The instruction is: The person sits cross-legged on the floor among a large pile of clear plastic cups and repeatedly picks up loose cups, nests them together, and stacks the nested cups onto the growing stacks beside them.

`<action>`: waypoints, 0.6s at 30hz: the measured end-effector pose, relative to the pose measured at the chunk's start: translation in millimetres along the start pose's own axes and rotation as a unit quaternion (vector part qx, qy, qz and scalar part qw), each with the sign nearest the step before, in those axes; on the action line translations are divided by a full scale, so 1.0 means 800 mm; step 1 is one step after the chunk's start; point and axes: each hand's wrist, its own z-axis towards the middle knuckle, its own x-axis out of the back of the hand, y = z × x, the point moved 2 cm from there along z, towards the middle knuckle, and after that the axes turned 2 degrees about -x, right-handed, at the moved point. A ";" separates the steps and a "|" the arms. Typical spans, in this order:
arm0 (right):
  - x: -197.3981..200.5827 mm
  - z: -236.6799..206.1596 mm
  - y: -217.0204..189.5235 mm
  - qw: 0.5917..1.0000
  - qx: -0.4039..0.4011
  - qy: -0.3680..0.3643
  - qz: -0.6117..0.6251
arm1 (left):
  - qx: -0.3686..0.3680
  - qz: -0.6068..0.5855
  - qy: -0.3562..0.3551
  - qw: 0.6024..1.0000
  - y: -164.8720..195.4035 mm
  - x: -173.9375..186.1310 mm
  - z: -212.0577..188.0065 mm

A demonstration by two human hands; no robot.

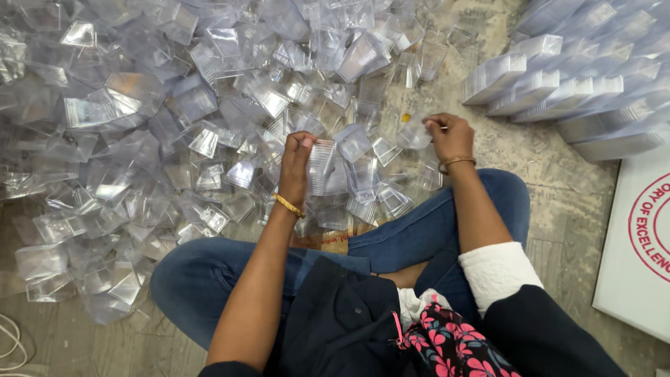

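Left hand [296,164]: gripped one nested stack [321,166] of clear ribbed trays.
Right hand [450,136]: pinched one tray [413,134].
Pile [160,132]: loose trays beyond counting, on floor [558,195].
Rows [572,77]: stacked, right.

One head-worn view looks steeply down, close over lap and floor [488,160].

A worn, dusty floor [481,146] of pale boards is lying under everything. A white board [638,258] is resting flat on it, and soft even light is falling.
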 end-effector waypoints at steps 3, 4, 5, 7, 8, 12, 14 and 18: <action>0.023 -0.015 0.006 0.997 0.001 -0.039 0.073 | -0.045 0.006 -0.011 0.999 0.000 0.003 -0.001; 0.029 -0.021 0.010 0.993 -0.018 -0.047 0.106 | -0.047 0.020 -0.017 0.999 -0.001 0.003 0.000; 0.034 -0.027 0.015 0.988 -0.038 -0.055 0.139 | -0.049 0.033 -0.023 0.998 -0.004 0.004 0.002; 0.040 -0.035 0.024 0.985 -0.040 -0.047 0.159 | -0.058 0.054 -0.012 0.997 -0.011 0.007 0.006; 0.040 -0.037 0.026 0.988 -0.021 -0.030 0.148 | -0.066 0.063 0.004 0.996 -0.015 0.011 0.009; 0.028 -0.029 0.030 0.989 -0.010 -0.012 0.145 | -0.090 0.079 0.069 0.990 -0.027 0.036 0.020; 0.022 -0.024 0.026 0.989 -0.021 -0.017 0.146 | -0.068 0.087 0.095 0.989 -0.026 0.050 0.019; 0.021 -0.022 0.014 0.989 -0.017 0.002 0.150 | -0.030 0.109 0.100 0.989 -0.008 0.059 -0.007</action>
